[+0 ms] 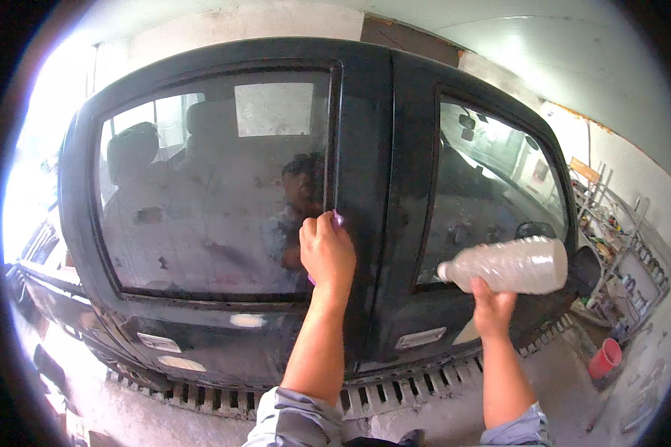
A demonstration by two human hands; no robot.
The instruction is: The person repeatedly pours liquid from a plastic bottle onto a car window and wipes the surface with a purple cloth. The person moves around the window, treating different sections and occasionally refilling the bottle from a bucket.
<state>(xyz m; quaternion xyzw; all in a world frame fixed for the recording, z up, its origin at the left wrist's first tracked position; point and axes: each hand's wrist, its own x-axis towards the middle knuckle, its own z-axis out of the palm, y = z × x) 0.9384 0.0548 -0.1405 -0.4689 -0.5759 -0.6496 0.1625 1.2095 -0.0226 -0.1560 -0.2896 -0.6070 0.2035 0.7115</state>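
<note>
Both hands raised: left [326,252] presses window [201,186], right [493,307] grips bottle [508,265].

A grey concrete floor [440,421] carries the dark car [365,186], and a metal drain grate [395,395] runs across the floor just under the car's side. A red bucket [605,357] stands on the floor at the right, near a metal shelf rack [619,238] against the wall.

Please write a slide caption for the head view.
Left hand presses purple cloth on car window; right hand holds plastic bottle.
</note>
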